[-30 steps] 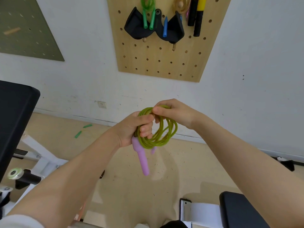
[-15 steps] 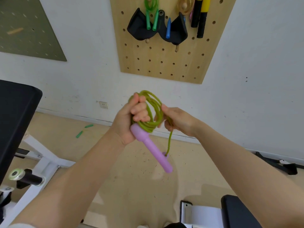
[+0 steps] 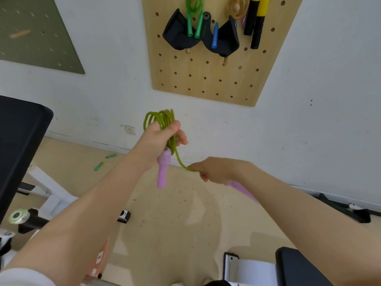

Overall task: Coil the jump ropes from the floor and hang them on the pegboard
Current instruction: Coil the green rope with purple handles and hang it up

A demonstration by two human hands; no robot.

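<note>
My left hand (image 3: 158, 139) grips a coil of olive-green jump rope (image 3: 162, 118), and one purple handle (image 3: 163, 170) hangs below the fist. A loose strand runs down and right to my right hand (image 3: 218, 169), which pinches it. The second purple handle (image 3: 241, 189) shows blurred under my right wrist. The wooden pegboard (image 3: 208, 79) on the wall above carries a green rope (image 3: 193, 19), a yellowish rope (image 3: 236, 7), a blue handle (image 3: 215, 37), black-and-yellow handles (image 3: 255, 19) and black pads (image 3: 181, 36).
A green pegboard (image 3: 41, 38) hangs on the wall at left. Black padded gym benches (image 3: 20, 137) stand at left and at bottom right (image 3: 299, 267). Two green handles (image 3: 105, 161) lie on the floor by the wall. A black frame (image 3: 346, 209) lies at right.
My right hand has moved down and right away from the coil, drawing a rope strand out with it. The left hand keeps the coil raised, and its handle now hangs straighter.
</note>
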